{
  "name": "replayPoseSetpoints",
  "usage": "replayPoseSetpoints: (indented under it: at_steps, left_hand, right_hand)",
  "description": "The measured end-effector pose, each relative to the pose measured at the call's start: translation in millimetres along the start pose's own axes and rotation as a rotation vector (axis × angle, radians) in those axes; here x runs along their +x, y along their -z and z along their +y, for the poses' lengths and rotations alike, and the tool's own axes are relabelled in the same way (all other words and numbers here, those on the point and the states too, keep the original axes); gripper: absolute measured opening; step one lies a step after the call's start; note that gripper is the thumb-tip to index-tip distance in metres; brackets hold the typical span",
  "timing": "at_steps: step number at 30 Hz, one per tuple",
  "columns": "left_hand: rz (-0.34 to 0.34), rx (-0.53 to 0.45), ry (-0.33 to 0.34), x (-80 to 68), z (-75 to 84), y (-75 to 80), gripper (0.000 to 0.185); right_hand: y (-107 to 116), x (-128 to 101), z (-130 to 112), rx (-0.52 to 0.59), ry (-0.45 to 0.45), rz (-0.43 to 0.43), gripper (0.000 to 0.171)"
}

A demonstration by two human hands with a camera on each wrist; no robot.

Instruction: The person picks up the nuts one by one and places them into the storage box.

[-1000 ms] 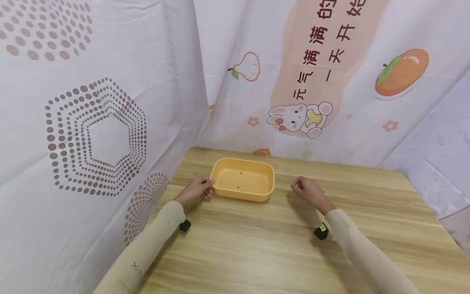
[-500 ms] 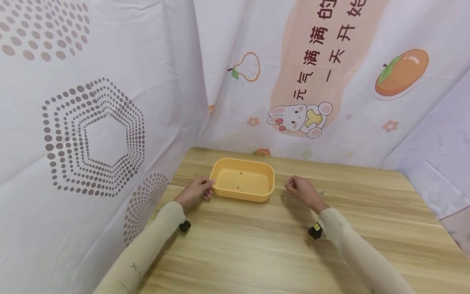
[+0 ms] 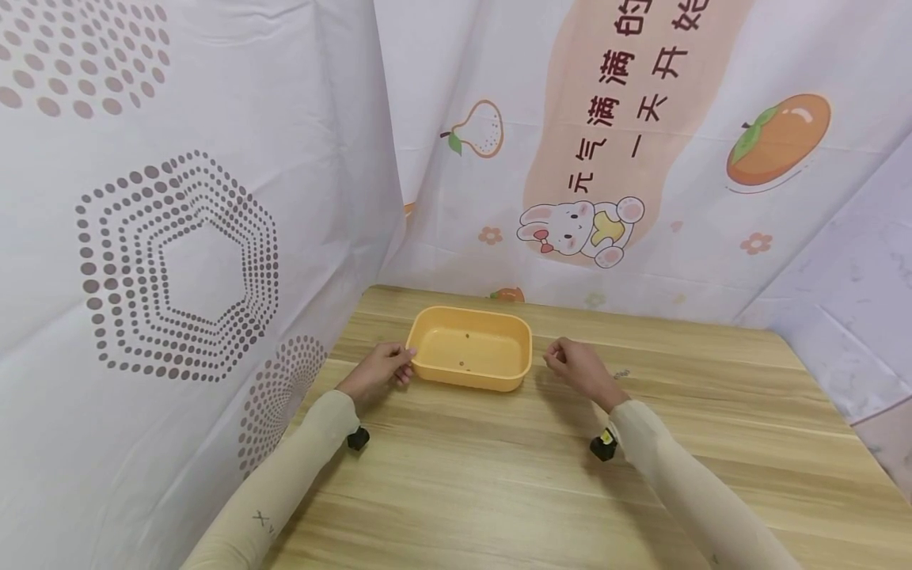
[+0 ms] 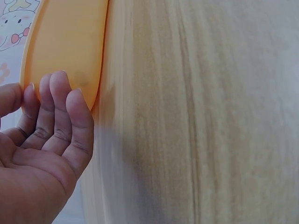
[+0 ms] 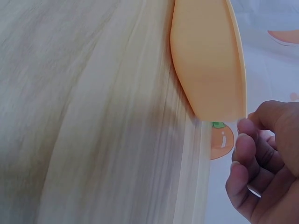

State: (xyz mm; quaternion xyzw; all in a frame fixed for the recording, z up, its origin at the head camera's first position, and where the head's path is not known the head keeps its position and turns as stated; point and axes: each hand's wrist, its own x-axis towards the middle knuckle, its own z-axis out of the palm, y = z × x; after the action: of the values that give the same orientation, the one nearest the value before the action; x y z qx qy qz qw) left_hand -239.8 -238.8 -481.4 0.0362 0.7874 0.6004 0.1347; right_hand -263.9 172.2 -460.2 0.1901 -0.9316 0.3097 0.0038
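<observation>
A shallow yellow-orange plastic basin (image 3: pixel 470 350) with rounded corners stands on the wooden table. My left hand (image 3: pixel 378 370) pinches its rim at the left end; in the left wrist view the thumb lies outside and the fingers (image 4: pixel 60 88) curl against the wall. Just right of the basin is my right hand (image 3: pixel 580 370), a small gap away from the rim. Its fingers (image 5: pixel 243 149) are curled and the thumb meets the index finger; I see nothing between them. Small dark spots mark the basin floor; whether they are holes or loose bits I cannot tell.
Behind the right hand lie tiny greyish things (image 3: pixel 622 374), too small to make out. A white printed cloth (image 3: pixel 442 237) hangs along the table's back edge, another dotted cloth (image 3: pixel 306 158) along the left. The wooden tabletop (image 3: pixel 456 475) stretches toward me.
My right hand has moved left toward the basin, uncovering the tiny greyish things on the table. The left hand and basin have stayed in place.
</observation>
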Motion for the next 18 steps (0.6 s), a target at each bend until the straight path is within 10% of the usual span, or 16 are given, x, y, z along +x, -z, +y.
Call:
replayPoseSetpoints:
  at_steps: [18]
  left_hand:
    - [0.006, 0.000, 0.001, -1.6, 1.6, -1.0, 0.031]
  right_hand:
    - [-7.2, 4.8, -13.3, 0.027, 0.009, -0.023, 0.016]
